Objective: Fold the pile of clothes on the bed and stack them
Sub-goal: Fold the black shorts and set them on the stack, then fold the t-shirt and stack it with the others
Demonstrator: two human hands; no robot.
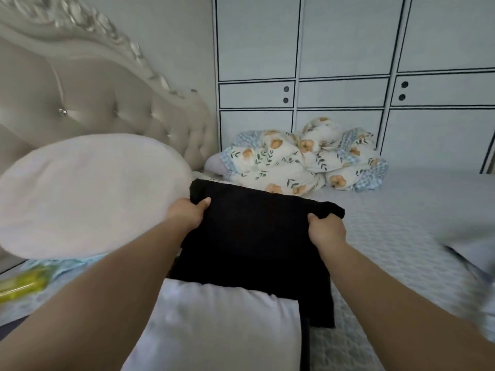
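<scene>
A black garment [257,236] is held up over the bed in the middle of the view, folded into a broad rectangle that hangs down. My left hand [187,214] grips its upper left corner, thumb on top. At the upper right corner my right hand [325,230] pinches the cloth. The garment's lower edge drapes over a white folded piece [222,325] lying close to me. More dark cloth shows under that piece's right edge. A blurred grey garment [471,253] lies at the right edge.
A large pale pillow [88,194] lies at left against the tufted headboard [112,103]. A crumpled floral blanket [302,159] sits at the far side by the white wardrobe [348,62]. A yellow-green object [24,282] lies at the left. The mattress [401,210] stretches right.
</scene>
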